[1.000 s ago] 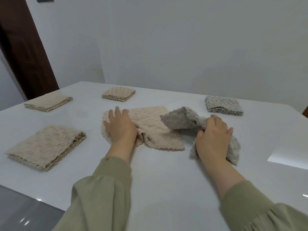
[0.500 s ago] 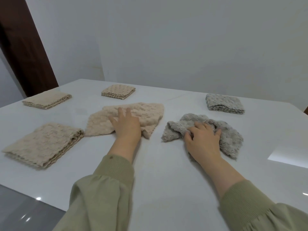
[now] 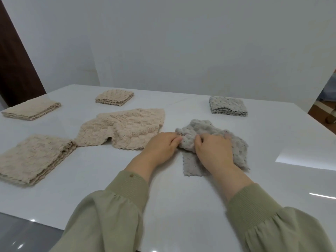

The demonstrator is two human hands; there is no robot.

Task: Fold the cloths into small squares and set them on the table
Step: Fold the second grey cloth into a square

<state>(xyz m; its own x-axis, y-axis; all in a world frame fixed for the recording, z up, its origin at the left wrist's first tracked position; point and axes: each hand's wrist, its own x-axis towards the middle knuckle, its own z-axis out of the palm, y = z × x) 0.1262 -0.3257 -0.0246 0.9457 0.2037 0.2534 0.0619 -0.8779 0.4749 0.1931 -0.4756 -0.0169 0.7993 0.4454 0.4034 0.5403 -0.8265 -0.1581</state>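
grey cloth [image 3: 200,127] — crumpled in the middle of the surface [image 3: 181,206], nubbly waffle pile, scalloped hem | left hand [image 3: 161,146] and right hand [image 3: 212,151] both pinch its bunched edge, fingers curled | beige cloth [image 3: 127,130] just left, rumpled, unfolded | folded in layers: near beige fold [image 3: 32,157], left beige fold [image 3: 32,109], far beige fold [image 3: 114,97], grey fold [image 3: 227,105] — two cloths left, I'd judge

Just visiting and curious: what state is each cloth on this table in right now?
Grey cloth: crumpled, gripped by left hand and right hand.
Loose beige cloth: unfolded, rumpled.
Far grey cloth: folded square.
Far beige cloth: folded square.
Far-left beige cloth: folded.
Near-left beige cloth: folded.
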